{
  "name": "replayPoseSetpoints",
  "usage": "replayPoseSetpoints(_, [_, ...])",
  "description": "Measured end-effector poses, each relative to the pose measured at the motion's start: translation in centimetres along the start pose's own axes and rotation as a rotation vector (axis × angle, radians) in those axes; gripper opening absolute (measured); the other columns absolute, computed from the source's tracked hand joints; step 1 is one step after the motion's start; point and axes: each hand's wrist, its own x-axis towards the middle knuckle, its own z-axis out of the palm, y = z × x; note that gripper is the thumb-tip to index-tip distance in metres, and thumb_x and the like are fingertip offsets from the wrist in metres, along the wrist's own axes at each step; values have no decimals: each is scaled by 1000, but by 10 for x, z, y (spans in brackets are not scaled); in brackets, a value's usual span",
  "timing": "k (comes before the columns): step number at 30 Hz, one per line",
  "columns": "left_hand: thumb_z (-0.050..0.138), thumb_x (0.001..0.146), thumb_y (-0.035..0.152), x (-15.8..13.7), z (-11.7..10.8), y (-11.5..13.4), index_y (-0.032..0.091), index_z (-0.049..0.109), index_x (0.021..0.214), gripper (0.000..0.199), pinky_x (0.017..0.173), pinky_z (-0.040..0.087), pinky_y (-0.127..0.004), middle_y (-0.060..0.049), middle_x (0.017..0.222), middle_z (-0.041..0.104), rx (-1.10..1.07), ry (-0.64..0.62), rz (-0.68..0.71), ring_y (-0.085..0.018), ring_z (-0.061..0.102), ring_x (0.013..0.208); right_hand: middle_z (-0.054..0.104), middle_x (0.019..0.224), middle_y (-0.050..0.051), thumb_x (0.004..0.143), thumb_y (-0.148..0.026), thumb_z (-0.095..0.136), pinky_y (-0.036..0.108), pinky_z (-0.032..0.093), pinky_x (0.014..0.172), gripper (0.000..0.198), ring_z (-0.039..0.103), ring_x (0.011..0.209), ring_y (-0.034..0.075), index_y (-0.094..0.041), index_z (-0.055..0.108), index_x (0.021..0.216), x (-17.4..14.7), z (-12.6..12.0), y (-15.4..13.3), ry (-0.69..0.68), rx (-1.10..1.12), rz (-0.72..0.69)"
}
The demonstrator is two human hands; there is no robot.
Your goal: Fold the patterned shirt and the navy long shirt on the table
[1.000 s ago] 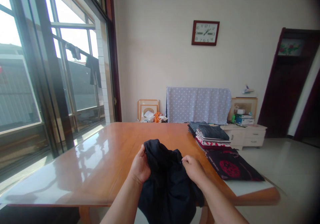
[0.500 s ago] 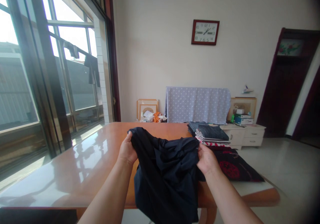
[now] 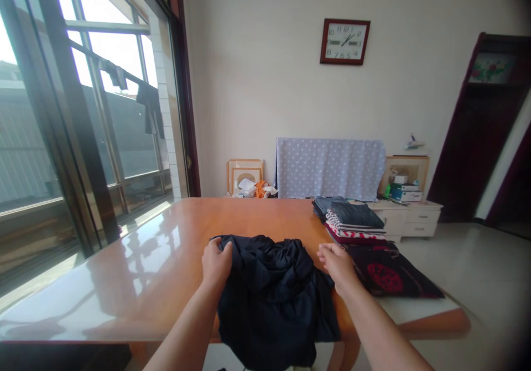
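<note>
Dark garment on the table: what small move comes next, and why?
Probably draw both hands apart to spread it flat. The dark garment lies bunched and wrinkled on the table, hem hanging over the near edge; the left hand and right hand grip its top corners.

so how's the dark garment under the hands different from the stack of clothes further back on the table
The dark garment is one crumpled piece; the stack of clothes is several pieces folded flat. The garment hangs over the table's near edge, while the stack sits wholly on top. The left hand and right hand are at the garment; nothing touches the stack. Both rest on the table.
</note>
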Motion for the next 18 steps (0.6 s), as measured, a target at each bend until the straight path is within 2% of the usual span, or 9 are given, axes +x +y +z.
replayPoseSetpoints(2, [73,76,28,-18,14,3,20,71,99,24,101,43,-41,-10,106,73,-79,-53,19,-34,61,117,62,57,-1,70,-52,76,27,38,58,34,57,61,17,-22,63,65,-5,1,5,-52,-113,-33])
replayPoseSetpoints(3, [75,76,27,-28,22,5,22,73,93,17,95,45,-35,-7,96,74,-147,-120,33,-30,65,107,58,52,-2,69,-53,77,27,35,57,37,54,57,16,-22,60,59,-7,2,7,-96,-203,-54])
replayPoseSetpoints(5, [77,75,22,-51,39,11,22,75,82,7,83,45,-28,-6,82,72,-431,-364,13,-25,65,92,54,49,-3,68,-53,78,27,30,55,40,49,54,14,-22,56,53,-12,4,10,-196,-430,-106])
replayPoseSetpoints(7, [78,76,25,-72,55,14,22,76,82,7,74,43,-26,-5,83,72,-433,-561,51,-22,62,81,53,49,-4,68,-47,79,26,27,55,38,46,54,13,-22,54,53,-17,6,11,-251,-601,-154])
replayPoseSetpoints(8, [77,77,27,-81,62,14,22,77,83,8,71,42,-26,-5,81,72,-407,-619,64,-21,60,77,52,50,-5,68,-43,78,26,27,55,37,46,54,13,-22,52,53,-20,8,11,-251,-611,-164])
replayPoseSetpoints(10, [77,78,31,-94,74,11,21,77,89,15,70,42,-27,-6,83,72,-389,-673,64,-22,60,77,53,54,-6,71,-37,75,24,32,56,32,49,57,13,-22,51,56,-26,10,8,-246,-463,-128])
replayPoseSetpoints(14, [76,79,39,-100,86,2,21,74,97,26,76,43,-29,-7,90,73,-373,-630,12,-23,62,84,71,80,-2,77,-34,69,28,51,71,12,65,78,19,-24,64,81,-34,10,-6,-311,254,127])
replayPoseSetpoints(16, [74,81,44,-98,86,1,20,73,94,27,73,42,-29,-6,85,71,-342,-600,-14,-22,61,80,76,95,4,80,-35,64,35,55,81,22,70,89,23,-23,70,97,-36,7,-13,-362,532,265])
replayPoseSetpoints(18, [73,81,48,-96,83,3,20,71,90,30,71,41,-28,-4,79,69,-356,-592,-56,-21,59,76,77,101,8,83,-35,59,41,56,86,31,71,96,26,-20,72,106,-38,4,-17,-399,677,357])
